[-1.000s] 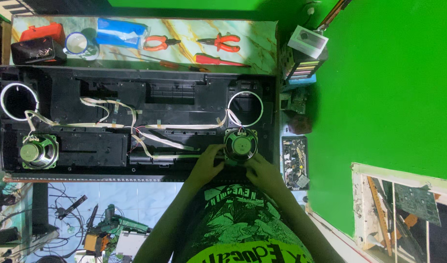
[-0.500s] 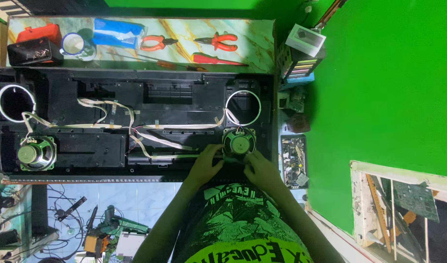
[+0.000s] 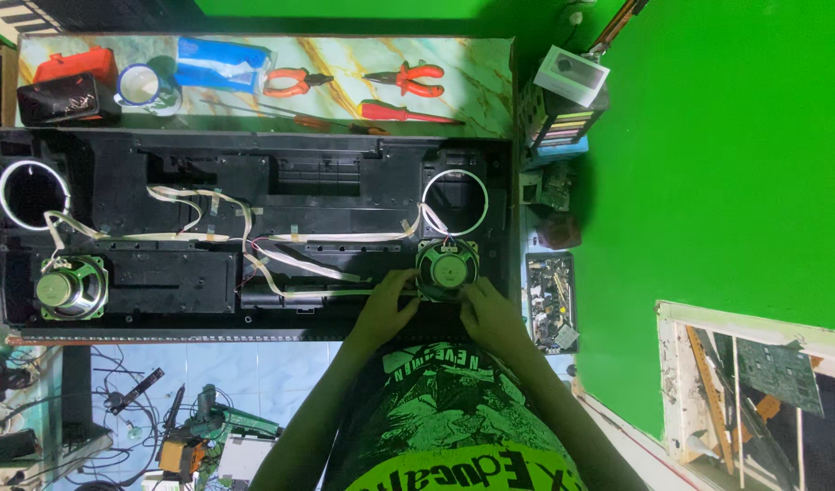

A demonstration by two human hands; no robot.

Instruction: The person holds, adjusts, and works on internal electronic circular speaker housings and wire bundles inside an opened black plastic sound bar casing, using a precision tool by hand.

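Near the bench's front edge, right of centre, both hands grip a round speaker (image 3: 447, 270) in the long black casing (image 3: 254, 173). Left hand (image 3: 386, 309) pinches its left rim; right hand (image 3: 490, 314) cups the lower right rim. White wires (image 3: 299, 264) run from it. Judgement: keep fingers off the cone and leave the wires slack. Pliers (image 3: 408, 77) lie at the back edge.

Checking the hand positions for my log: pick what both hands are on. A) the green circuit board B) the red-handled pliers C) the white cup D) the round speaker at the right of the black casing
D: the left hand and right hand flank and touch the right speaker in the black casing.
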